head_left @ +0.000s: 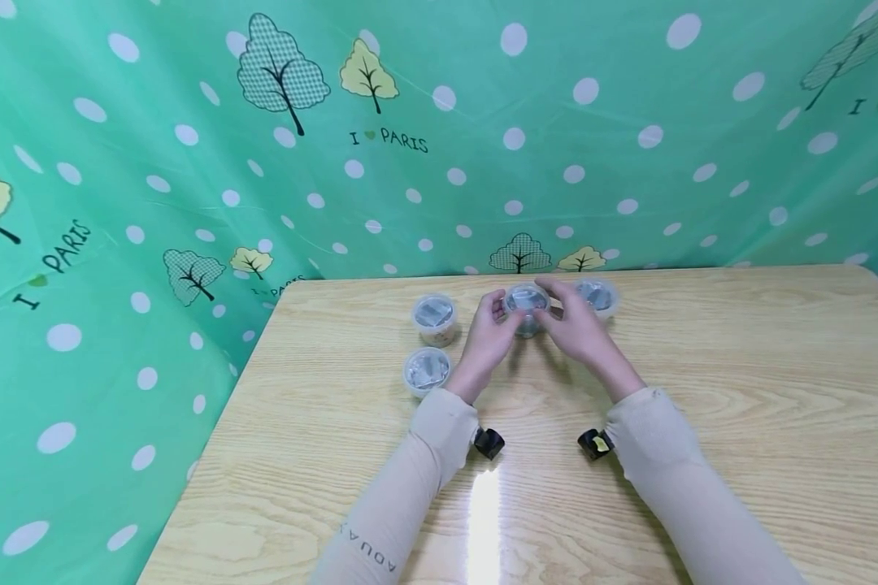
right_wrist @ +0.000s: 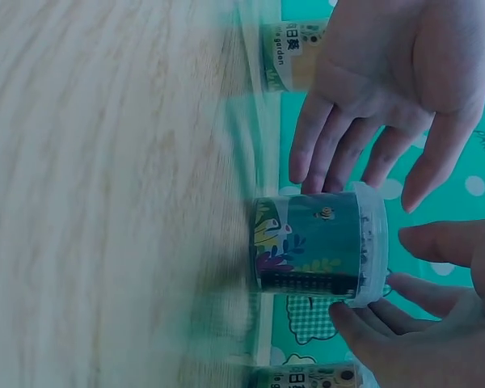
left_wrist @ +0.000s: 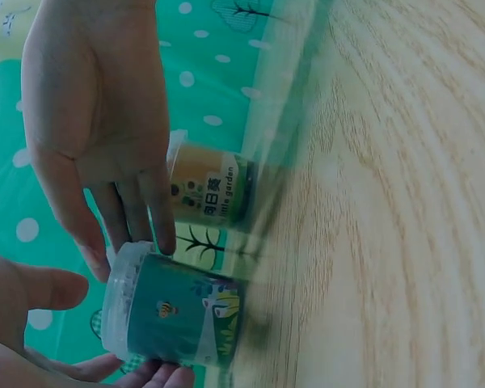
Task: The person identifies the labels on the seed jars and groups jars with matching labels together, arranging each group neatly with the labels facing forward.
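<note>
A small lidded plastic tub (head_left: 527, 301) with a teal printed wrap stands upright near the table's back edge. My left hand (head_left: 488, 335) is at its left side and my right hand (head_left: 576, 323) at its right. In the left wrist view the tub (left_wrist: 182, 311) shows a bee and plants on its wrap. Fingers of both hands reach the lid's sides, fairly straight and loosely bent. In the wrist views the thumbs stand a little off the clear lid (right_wrist: 373, 242). Whether every fingertip touches it is hard to tell.
Two similar tubs stand left, one at the back (head_left: 435, 319) and one nearer (head_left: 427, 370). Another tub (head_left: 597, 296) is just behind my right hand. An orange tub (left_wrist: 206, 186) carries "little garden" lettering. A green patterned cloth (head_left: 439, 162) hangs behind the wooden table (head_left: 739, 390).
</note>
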`<action>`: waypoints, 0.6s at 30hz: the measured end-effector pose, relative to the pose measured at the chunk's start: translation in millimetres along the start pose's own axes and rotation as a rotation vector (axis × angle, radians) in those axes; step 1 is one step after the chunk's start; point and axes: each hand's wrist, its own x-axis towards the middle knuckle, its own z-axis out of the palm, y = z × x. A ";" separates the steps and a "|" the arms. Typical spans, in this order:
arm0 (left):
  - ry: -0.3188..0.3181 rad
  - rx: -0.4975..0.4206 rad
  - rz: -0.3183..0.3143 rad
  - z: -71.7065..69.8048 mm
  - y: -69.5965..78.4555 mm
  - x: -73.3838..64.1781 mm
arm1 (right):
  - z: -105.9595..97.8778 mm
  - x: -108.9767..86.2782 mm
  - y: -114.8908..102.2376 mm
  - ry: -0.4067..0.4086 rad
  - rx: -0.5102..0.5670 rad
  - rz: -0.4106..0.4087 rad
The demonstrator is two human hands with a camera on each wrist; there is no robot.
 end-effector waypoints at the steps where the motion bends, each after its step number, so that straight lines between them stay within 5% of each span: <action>1: 0.000 0.001 -0.002 0.1 -0.3 0.2 | 0.4 0.0 0.2 -0.008 -0.013 0.011; 7: -0.012 -0.012 -0.021 0.3 -1.6 0.3 | 3.2 -1.0 1.2 -0.042 -0.054 0.071; 18: -0.024 -0.001 -0.002 -0.7 -3.9 -1.0 | 4.9 -1.9 2.4 -0.049 0.027 0.086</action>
